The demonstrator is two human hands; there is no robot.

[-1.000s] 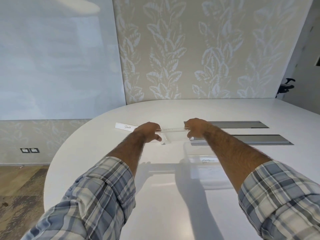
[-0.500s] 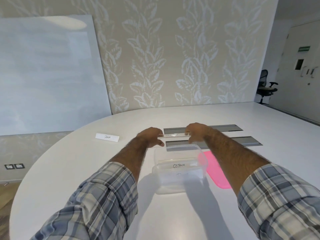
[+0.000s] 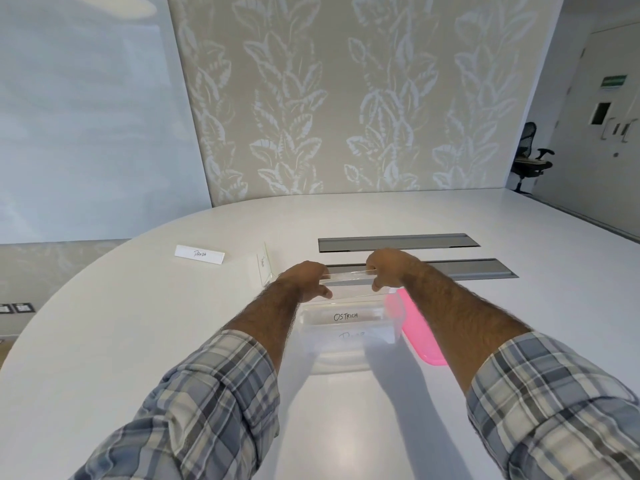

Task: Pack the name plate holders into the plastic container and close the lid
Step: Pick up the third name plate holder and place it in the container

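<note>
Holding one clear name plate holder (image 3: pixel 348 276) by its ends, left hand (image 3: pixel 304 280) and right hand (image 3: pixel 391 268) should lower it level into the plastic container (image 3: pixel 349 336).

Office meeting room: large white conference table (image 3: pixel 145 341) carrying recessed grey cable hatches (image 3: pixel 398 242), office chair (image 3: pixel 530 157) sitting by door (image 3: pixel 609 133), whiteboard (image 3: pixel 86 116) leaning against leaf-patterned wall (image 3: pixel 346 98)

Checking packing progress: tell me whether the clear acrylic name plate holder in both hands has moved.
Yes, toward the person: the clear acrylic holder was between the two grey table slots, now crosses the nearer grey slot, by the clear plastic container.
</note>
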